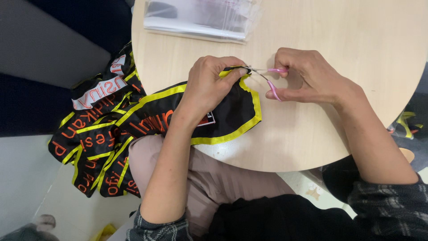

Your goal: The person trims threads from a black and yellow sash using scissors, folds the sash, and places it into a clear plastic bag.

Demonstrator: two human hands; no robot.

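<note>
Your left hand (209, 85) pinches the limp, light black sash (227, 114) by its yellow-trimmed corner at table centre, while your right hand (307, 76), at three o'clock, grips pink thread snips (267, 78) there, so keep the fabric taut.

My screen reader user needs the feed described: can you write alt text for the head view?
The left hand pinches the yellow-trimmed edge of a black sash while the right hand works small pink-handled snips at it, over a round wooden table. More sashes hang off the table's left edge; clear plastic bags lie at the far side.
</note>
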